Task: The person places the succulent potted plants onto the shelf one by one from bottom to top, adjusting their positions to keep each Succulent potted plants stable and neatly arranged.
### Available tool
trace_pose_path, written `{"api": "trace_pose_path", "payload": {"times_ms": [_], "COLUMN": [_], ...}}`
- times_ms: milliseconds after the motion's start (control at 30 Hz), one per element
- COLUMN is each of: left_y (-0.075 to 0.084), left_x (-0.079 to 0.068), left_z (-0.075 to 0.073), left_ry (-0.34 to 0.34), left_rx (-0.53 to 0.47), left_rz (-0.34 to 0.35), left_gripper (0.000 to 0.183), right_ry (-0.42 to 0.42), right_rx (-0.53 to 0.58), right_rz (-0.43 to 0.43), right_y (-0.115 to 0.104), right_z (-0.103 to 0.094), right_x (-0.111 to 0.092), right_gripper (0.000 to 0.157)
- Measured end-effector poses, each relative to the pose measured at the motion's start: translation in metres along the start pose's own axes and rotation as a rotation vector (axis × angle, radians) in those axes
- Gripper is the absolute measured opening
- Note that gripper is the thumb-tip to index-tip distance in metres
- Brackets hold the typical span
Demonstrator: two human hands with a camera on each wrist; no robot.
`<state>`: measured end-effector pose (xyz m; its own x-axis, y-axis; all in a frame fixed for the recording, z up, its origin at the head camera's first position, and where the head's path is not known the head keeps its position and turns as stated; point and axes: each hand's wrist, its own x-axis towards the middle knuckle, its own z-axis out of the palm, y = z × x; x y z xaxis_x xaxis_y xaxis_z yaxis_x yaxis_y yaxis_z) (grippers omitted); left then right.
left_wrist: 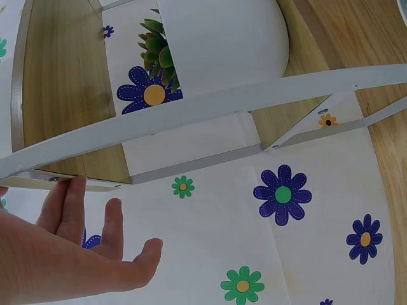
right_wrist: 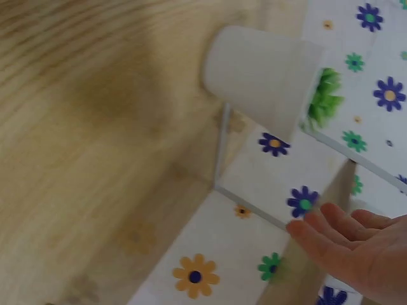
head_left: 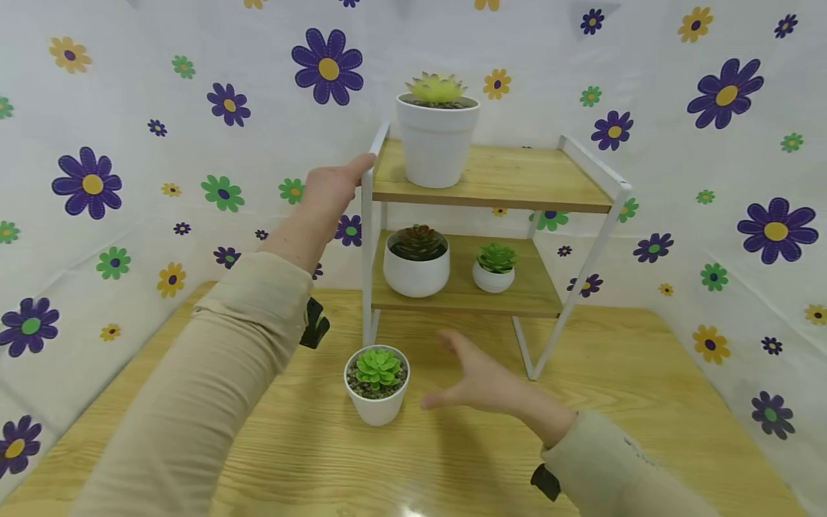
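A two-tier shelf rack (head_left: pixel 504 172) with a white metal frame and wood boards stands on the table. My left hand (head_left: pixel 329 190) grips its upper left corner; in the left wrist view two fingertips (left_wrist: pixel 77 184) touch the frame and the other fingers hang off it. In front of the rack, a small white pot with a bright green succulent (head_left: pixel 377 388) sits upright on the table. Right of that pot, my right hand (head_left: pixel 481 380) hovers with thumb and fingers spread apart, holding nothing. The right wrist view shows the same pot (right_wrist: pixel 261 79) apart from the fingers.
On the top board stands a large white pot with a yellow-green succulent (head_left: pixel 436 136). The lower board holds a rounded white pot with a dark reddish succulent (head_left: pixel 416 269) and a smaller potted green succulent (head_left: pixel 494 273). Flower-printed white cloth (head_left: pixel 226 43) surrounds the wooden table (head_left: pixel 646 402).
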<state>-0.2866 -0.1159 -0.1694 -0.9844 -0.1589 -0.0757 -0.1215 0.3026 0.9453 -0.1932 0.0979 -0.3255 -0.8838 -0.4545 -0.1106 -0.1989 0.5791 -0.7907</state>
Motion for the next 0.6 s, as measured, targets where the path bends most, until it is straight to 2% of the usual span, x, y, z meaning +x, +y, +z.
{"api": "trace_pose_path", "payload": {"times_ms": [200,600], "left_y": [-0.002,-0.002], "left_x": [0.000,-0.002], "left_z": [-0.007,-0.003], "left_ry": [-0.016,-0.035], "left_rx": [0.040,0.027], "left_rz": [0.001,0.029], "left_gripper": [0.071,0.071], "right_ry": [-0.003,0.008], "right_rx": [-0.053,0.073], "right_rz": [-0.029,-0.090], "right_y": [0.021,0.041], "right_z": [0.029,0.061], "right_x": [0.016,0.048], "right_gripper": [0.112,0.114]}}
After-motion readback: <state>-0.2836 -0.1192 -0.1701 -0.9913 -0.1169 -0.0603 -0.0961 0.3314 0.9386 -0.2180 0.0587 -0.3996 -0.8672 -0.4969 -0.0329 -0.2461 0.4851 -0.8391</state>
